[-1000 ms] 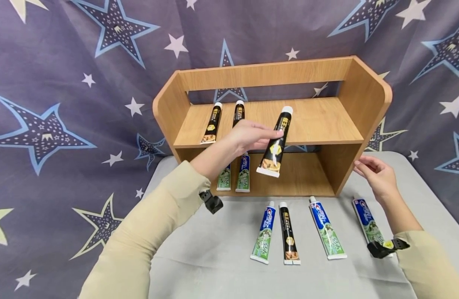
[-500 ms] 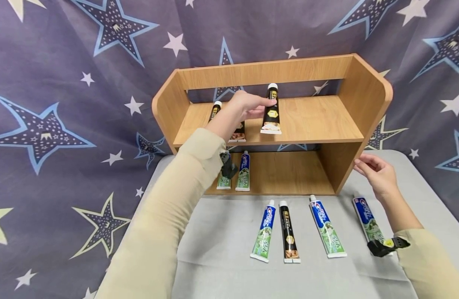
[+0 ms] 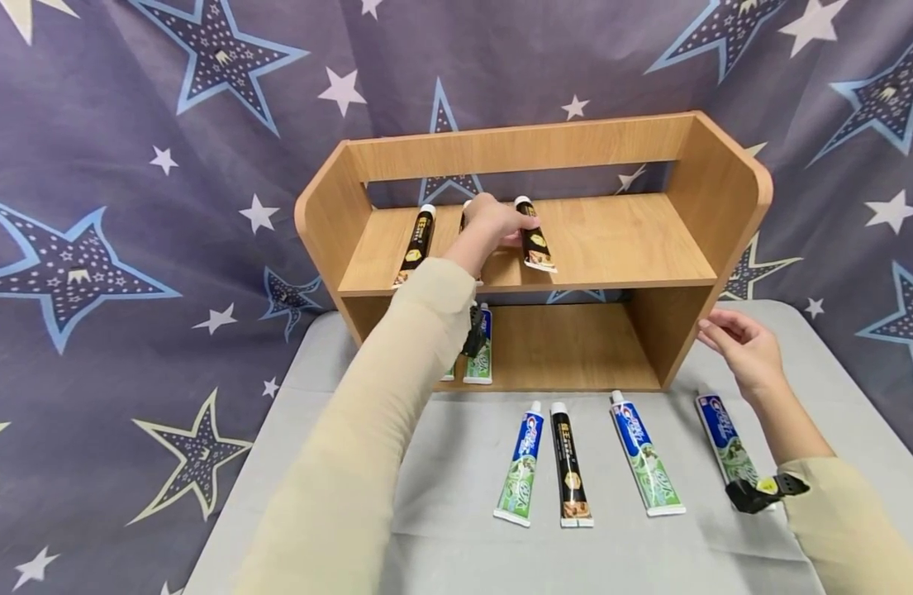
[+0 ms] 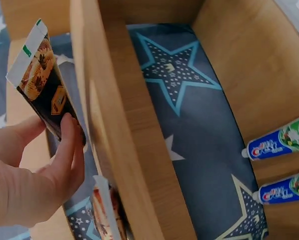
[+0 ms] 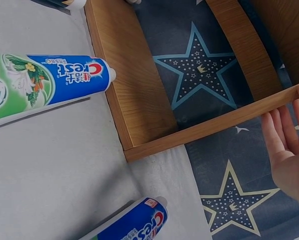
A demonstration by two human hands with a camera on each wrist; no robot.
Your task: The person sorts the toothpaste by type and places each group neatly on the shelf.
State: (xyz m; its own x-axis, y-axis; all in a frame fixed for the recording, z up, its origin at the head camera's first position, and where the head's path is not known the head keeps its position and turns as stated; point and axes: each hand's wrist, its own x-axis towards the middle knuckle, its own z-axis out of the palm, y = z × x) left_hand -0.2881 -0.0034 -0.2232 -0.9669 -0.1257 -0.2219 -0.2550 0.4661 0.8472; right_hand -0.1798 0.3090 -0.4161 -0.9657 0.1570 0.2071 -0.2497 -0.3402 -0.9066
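My left hand point(image 3: 493, 221) holds a black toothpaste tube point(image 3: 536, 249) over the upper shelf, white cap toward the back. In the left wrist view, the thumb and fingers pinch this tube point(image 4: 48, 87) by its sides; whether it touches the board is unclear. Left of it lie a black toothpaste tube point(image 3: 416, 244) and another mostly hidden behind the hand. My right hand point(image 3: 749, 351) rests its fingers against the right side panel point(image 3: 682, 318) of the wooden shelf. Its thumb lies at the panel's front edge in the right wrist view.
Two blue-and-green Crest tubes point(image 4: 279, 142) lie on the lower shelf at the left. On the grey cloth point(image 3: 456, 496) in front lie a Crest tube point(image 3: 521, 467), a black tube point(image 3: 571, 467) and two more Crest tubes point(image 3: 647, 454) farther right. A starry curtain point(image 3: 203, 330) hangs behind.
My left hand has carried the black tube up from in front of the shelf, then lowered it over the upper board, right of the other two. The right hand has stayed at the side panel.
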